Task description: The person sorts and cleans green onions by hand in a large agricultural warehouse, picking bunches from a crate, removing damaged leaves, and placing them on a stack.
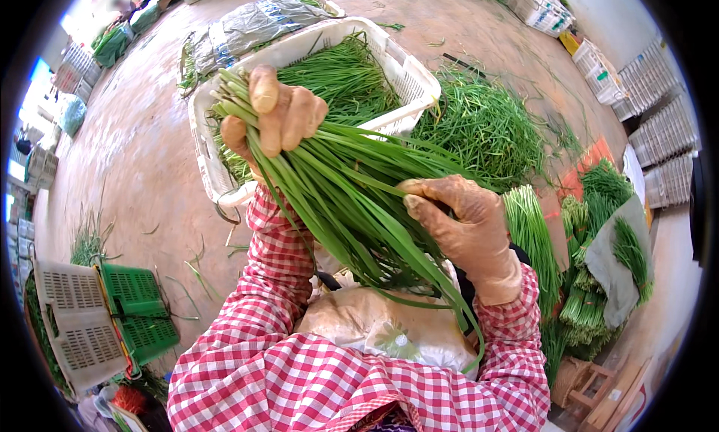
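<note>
A thick bunch of long green chives (341, 192) slants across the middle, pale stem ends at the upper left and leaves hanging down to the right. My gloved left hand (286, 111) is closed round it near the stems. Farther down, my gloved right hand (472, 226) pinches a few leaves at the bunch's right edge between thumb and fingers. Beneath and beyond the left hand stands a white plastic crate (410, 80) with more loose chives (333, 76) in it. Some leaves droop over a pale apron or cloth (374, 320) on my lap.
A heap of loose greens (483, 125) lies on the floor right of the crate. Bundled chives (584, 312) are stacked at the right, by a wooden stool (588, 387). Green baskets (135, 297) stand at the left. A grey-covered crate (255, 28) sits beyond; white crates (659, 132) line the right wall.
</note>
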The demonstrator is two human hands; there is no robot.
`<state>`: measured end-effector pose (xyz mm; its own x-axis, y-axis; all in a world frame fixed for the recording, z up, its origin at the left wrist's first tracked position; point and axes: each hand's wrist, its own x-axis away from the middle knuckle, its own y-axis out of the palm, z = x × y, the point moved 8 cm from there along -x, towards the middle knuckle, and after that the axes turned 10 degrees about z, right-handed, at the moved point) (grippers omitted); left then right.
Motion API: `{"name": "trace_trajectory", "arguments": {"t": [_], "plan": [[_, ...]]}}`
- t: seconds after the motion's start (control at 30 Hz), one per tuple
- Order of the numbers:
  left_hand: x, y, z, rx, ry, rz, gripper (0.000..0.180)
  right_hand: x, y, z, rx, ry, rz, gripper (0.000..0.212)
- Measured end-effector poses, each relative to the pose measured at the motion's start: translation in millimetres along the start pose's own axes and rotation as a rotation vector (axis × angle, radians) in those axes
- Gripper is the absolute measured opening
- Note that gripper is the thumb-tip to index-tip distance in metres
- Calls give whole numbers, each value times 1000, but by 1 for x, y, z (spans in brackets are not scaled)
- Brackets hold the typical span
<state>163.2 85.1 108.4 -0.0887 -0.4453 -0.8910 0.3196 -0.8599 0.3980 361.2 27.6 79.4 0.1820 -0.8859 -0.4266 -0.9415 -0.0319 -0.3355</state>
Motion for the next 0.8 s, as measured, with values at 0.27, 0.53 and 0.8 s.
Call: {"name": "trace_trajectory", "arguments": {"t": [0.27, 0.53, 0.8], "plan": [[27, -3, -29, -184, -231, 349, 31, -2, -30, -19, -572, 295, -98, 24], [55, -17, -57, -145, -478, 577, 33, -47, -4, -59, -1173, -50, -312, 28], [57, -23, -41, -165, -267, 503, 34, -86, -101, -84, -746, -522, 72, 20]]}}
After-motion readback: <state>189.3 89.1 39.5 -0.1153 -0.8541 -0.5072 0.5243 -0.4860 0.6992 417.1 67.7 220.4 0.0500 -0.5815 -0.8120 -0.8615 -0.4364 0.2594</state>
